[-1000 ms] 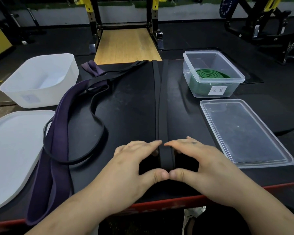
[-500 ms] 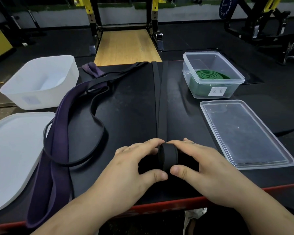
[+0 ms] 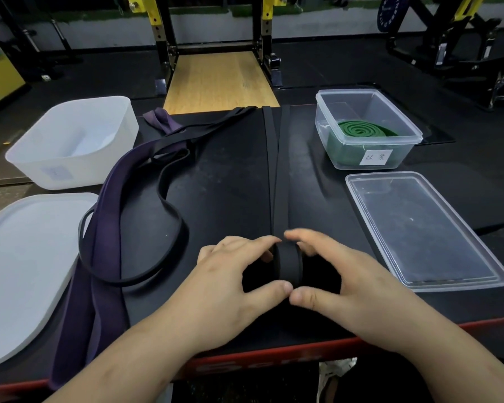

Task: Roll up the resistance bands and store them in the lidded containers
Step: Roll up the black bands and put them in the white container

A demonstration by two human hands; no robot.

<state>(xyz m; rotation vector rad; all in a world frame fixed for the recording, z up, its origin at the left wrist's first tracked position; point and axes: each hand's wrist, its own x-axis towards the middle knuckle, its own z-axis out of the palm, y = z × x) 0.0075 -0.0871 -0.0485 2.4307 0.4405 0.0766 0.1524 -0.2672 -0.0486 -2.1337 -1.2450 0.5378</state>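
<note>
Band (image 3: 288, 264), black, is seen partly rolled into a small upright coil near the front edge of the table (image 3: 224, 199), with its unrolled length laid straight toward the far edge. The coil is gripped from both sides. The left hand (image 3: 224, 289) is curled round its left face and the right hand (image 3: 358, 283) round its right face, with the thumbs nearly touching at the near side and the fingertips set at the far side. To the left, a purple band (image 3: 105, 228) is draped lengthwise down the table, and a thin black loop (image 3: 169, 199) is tangled with it. At the far right, a clear box (image 3: 326, 117) is stood open, with a coiled green band (image 3: 361, 130) inside and a paper label (image 3: 375, 157) on its front. A clear lid (image 3: 425, 231) is laid flat in front of it. At the far left a white tub (image 3: 70, 144) is placed, with a white lid (image 3: 24, 257) laid nearer.
</note>
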